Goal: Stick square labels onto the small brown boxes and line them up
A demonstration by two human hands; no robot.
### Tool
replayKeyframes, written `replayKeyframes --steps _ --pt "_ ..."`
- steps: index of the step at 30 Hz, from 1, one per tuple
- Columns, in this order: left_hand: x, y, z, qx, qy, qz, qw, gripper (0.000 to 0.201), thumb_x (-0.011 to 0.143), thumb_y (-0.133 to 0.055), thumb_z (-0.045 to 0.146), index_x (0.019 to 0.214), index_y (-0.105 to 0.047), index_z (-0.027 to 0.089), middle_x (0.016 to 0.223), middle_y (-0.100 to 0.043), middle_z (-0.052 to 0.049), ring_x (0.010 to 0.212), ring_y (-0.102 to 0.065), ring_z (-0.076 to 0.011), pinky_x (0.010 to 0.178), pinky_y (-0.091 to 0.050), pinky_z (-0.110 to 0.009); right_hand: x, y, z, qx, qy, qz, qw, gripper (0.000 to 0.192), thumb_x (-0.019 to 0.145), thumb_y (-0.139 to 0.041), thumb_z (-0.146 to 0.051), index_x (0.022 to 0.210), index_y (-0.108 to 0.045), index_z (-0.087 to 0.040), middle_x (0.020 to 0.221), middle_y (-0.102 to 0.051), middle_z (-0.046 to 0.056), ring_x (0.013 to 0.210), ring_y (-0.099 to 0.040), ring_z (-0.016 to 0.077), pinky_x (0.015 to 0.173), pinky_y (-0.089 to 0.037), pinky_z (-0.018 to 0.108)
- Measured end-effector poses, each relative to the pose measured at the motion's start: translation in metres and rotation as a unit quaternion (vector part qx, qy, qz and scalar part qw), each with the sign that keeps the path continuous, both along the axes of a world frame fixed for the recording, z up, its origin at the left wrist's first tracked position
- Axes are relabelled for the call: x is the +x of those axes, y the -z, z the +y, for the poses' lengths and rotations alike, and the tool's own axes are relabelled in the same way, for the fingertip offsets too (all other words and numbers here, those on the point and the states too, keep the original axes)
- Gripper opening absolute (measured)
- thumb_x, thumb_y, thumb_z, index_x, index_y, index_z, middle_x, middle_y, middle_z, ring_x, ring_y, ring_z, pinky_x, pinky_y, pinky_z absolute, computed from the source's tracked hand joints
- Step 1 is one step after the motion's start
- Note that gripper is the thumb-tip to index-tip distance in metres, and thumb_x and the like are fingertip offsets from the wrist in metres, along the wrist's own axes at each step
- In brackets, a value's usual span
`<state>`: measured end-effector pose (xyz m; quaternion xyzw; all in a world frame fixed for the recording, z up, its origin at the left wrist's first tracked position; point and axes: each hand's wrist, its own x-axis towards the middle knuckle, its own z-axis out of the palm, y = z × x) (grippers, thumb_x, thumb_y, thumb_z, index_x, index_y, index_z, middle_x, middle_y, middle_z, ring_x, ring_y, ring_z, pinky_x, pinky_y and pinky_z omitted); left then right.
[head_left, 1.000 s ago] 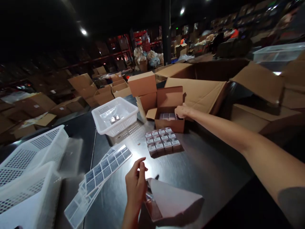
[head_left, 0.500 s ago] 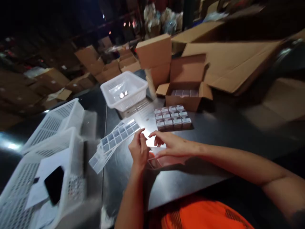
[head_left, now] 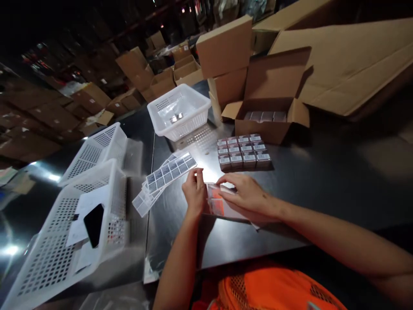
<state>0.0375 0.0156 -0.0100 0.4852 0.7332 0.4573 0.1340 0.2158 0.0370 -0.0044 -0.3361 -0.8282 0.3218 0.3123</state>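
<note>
A flat sheet with orange squares (head_left: 217, 206) and pale backing lies on the metal table in front of me. My left hand (head_left: 195, 191) is at its left edge, fingertips pinched together; anything between them is too small to make out. My right hand (head_left: 247, 193) lies over the sheet, with bent fingers and thumb gripping at its upper part and covering some of it. Just beyond stands a block of small boxes (head_left: 243, 150) with white barcode labels, set in rows. To the left are overlapping label sheets (head_left: 171, 172) with grey squares.
A white plastic basket (head_left: 180, 127) holding small shiny pieces stands behind the label sheets. An open carton (head_left: 263, 129) contains more small boxes. At left, white perforated baskets (head_left: 111, 189) hold papers and a black phone (head_left: 94, 225). Large cardboard (head_left: 348, 64) leans at back right.
My right hand has come down onto the sheet, its fingers closing, and the orange squares now show more plainly. My left hand stays pinched. The camera view has shifted.
</note>
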Motion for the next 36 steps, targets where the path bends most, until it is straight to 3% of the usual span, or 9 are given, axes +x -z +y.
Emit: replayKeyframes --steps 3,6,8,13,16,20,28,31,36 --pt "0.002 0.002 0.000 -0.001 -0.026 0.003 1.000 0.032 0.095 -0.051 0.043 0.090 -0.070 0.017 0.061 -0.060 0.002 0.054 -0.051 -0.0130 0.057 -0.033 -0.024 -0.005 0.007 -0.007 0.156 0.017 0.014 0.987 0.010 0.093 -0.063 -0.019 0.096 -0.072 -0.016 0.102 -0.072 0.012 0.099 -0.063 0.0289 0.087 -0.049 0.045" --pt "-0.003 0.001 0.002 -0.005 -0.045 0.002 0.999 0.030 0.094 -0.053 0.042 0.090 -0.070 0.017 0.054 -0.052 0.005 0.051 -0.046 -0.0126 0.056 -0.028 -0.024 -0.003 0.005 -0.012 0.305 -0.071 0.056 0.948 0.018 0.099 -0.056 -0.020 0.091 -0.072 -0.019 0.098 -0.069 0.009 0.098 -0.062 0.0244 0.086 -0.050 0.039" --pt "-0.008 -0.001 0.003 -0.009 -0.053 -0.002 0.999 0.028 0.094 -0.054 0.041 0.092 -0.069 0.017 0.053 -0.050 0.005 0.052 -0.046 -0.0134 0.057 -0.027 -0.025 0.001 -0.003 -0.009 0.305 -0.094 0.080 0.944 0.018 0.100 -0.055 -0.024 0.094 -0.072 -0.021 0.100 -0.067 0.009 0.099 -0.061 0.0218 0.087 -0.052 0.035" --pt "-0.013 -0.002 0.004 -0.033 -0.028 -0.023 0.999 0.026 0.092 -0.056 0.042 0.089 -0.070 0.020 0.052 -0.049 0.004 0.052 -0.045 -0.0153 0.057 -0.027 -0.025 0.011 -0.018 0.033 0.283 0.093 -0.073 0.952 0.046 0.097 -0.057 -0.019 0.143 -0.051 -0.018 0.133 -0.061 0.017 0.129 -0.052 0.0341 0.107 -0.043 0.052" --pt "-0.006 -0.002 0.002 -0.037 -0.001 -0.049 0.998 0.029 0.094 -0.052 0.043 0.089 -0.070 0.021 0.054 -0.051 0.003 0.053 -0.046 -0.0155 0.057 -0.030 -0.025 0.011 -0.005 0.056 0.299 0.070 -0.140 0.941 0.060 0.095 -0.049 -0.008 0.153 -0.038 -0.021 0.138 -0.061 0.017 0.140 -0.045 0.0374 0.114 -0.030 0.060" --pt "0.000 -0.006 0.003 -0.048 0.057 -0.121 0.990 0.029 0.091 -0.058 0.047 0.088 -0.071 0.020 0.052 -0.051 0.003 0.050 -0.048 -0.0138 0.055 -0.035 -0.024 0.007 0.020 0.068 0.356 0.058 -0.129 0.924 0.066 0.096 -0.039 -0.005 0.155 -0.026 -0.032 0.135 -0.065 0.015 0.131 -0.056 0.0358 0.114 -0.020 0.064" --pt "0.001 -0.006 0.002 -0.074 0.138 -0.252 0.955 0.052 0.080 -0.074 0.048 0.120 -0.068 0.015 0.072 -0.069 -0.003 0.067 -0.065 -0.0158 0.064 -0.050 -0.025 0.008 0.028 0.052 0.331 0.058 0.038 0.941 0.060 0.088 -0.060 -0.019 0.139 -0.032 -0.033 0.101 -0.074 0.010 0.083 -0.073 0.0317 0.104 -0.037 0.061" --pt "0.005 -0.001 0.001 -0.065 0.176 -0.281 0.941 0.065 0.063 -0.090 0.033 0.122 -0.068 0.017 0.096 -0.074 -0.008 0.086 -0.069 -0.0187 0.073 -0.053 -0.026 0.008 0.029 0.038 0.340 0.023 0.101 0.935 0.043 0.084 -0.061 -0.011 0.116 -0.049 -0.037 0.104 -0.075 0.005 0.088 -0.074 0.0296 0.102 -0.042 0.058" --pt "0.010 -0.003 -0.004 -0.063 0.192 -0.328 0.923 0.071 0.050 -0.090 0.024 0.115 -0.064 0.021 0.094 -0.071 -0.002 0.068 -0.062 -0.0118 0.058 -0.048 -0.021 0.017 0.015 0.020 0.319 -0.064 0.122 0.938 0.039 0.086 -0.059 -0.009 0.113 -0.053 -0.036 0.117 -0.070 0.002 0.106 -0.069 0.0245 0.104 -0.045 0.052"
